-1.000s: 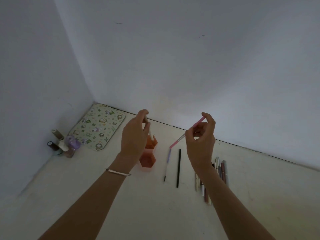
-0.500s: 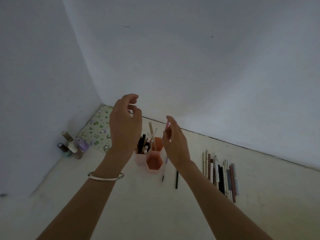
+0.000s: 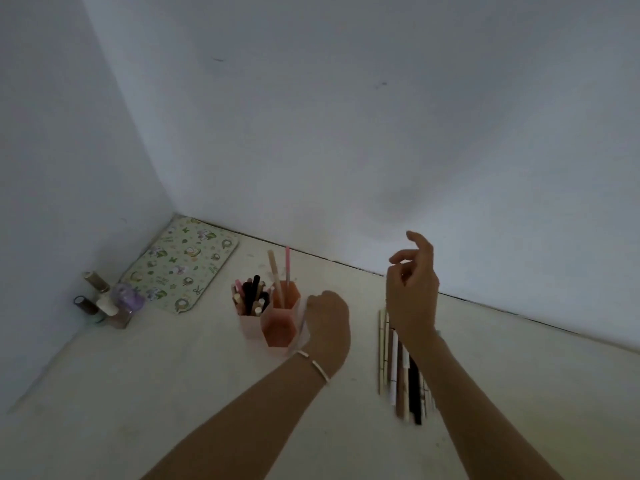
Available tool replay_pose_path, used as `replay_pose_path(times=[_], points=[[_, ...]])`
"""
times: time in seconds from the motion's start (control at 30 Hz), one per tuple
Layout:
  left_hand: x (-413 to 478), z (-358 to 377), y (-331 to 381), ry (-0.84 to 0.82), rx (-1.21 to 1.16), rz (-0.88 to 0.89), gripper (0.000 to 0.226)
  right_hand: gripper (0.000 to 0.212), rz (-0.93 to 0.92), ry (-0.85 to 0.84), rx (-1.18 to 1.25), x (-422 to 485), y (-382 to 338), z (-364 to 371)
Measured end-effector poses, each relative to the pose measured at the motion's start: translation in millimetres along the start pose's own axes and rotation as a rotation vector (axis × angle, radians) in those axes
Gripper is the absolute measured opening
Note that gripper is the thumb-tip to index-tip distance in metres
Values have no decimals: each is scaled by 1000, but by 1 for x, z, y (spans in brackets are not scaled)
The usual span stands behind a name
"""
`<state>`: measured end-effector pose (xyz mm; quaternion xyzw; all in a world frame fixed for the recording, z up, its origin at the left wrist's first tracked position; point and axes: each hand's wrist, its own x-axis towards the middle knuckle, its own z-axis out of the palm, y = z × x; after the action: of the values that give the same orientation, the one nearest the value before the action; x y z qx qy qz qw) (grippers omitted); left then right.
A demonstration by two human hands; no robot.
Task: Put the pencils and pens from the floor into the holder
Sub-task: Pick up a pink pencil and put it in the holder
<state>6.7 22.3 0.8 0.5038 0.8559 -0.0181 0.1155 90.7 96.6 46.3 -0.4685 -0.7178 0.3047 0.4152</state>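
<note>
The pink pen [image 3: 287, 268] now stands in the holder [image 3: 280, 323]; the right hand [image 3: 414, 289] lifts away empty, grip loose. Left hand [image 3: 327, 320] drops beside the holder, grip hidden. Floor pens [image 3: 403, 375] remain at lower right.

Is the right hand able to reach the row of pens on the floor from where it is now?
Probably yes. The right hand hangs open and empty directly above the far end of the row of pens; nothing lies between them. The left hand is off to the side by the holder.
</note>
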Motion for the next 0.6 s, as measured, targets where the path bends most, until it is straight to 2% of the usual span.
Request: replay_pose_path(times=[0.1, 0.17, 0.3, 0.4, 0.47, 0.5, 0.6], points=[[8, 18, -3, -49, 318, -48, 34, 51, 35, -61, -18, -14, 19, -12], [15, 26, -7, -78, 340, -53, 37, 51, 40, -83, -40, -22, 30, -16], [23, 36, -8, -71, 299, -54, 66, 52, 108, -105, -54, -35, 44, -13], [26, -2, -1, 27, 74, -31, 55, 43, 129, -129, -73, -38, 51, -3], [29, -48, -5, 194, -129, -30, 42, 34, 148, -221, -168, -39, 52, 12], [29, -71, -9, 289, -224, -24, 42, 32, 165, -302, -233, -41, 53, 22], [19, -120, -32, 516, -513, 17, 71, 35, 220, -534, -367, -55, 49, 56]])
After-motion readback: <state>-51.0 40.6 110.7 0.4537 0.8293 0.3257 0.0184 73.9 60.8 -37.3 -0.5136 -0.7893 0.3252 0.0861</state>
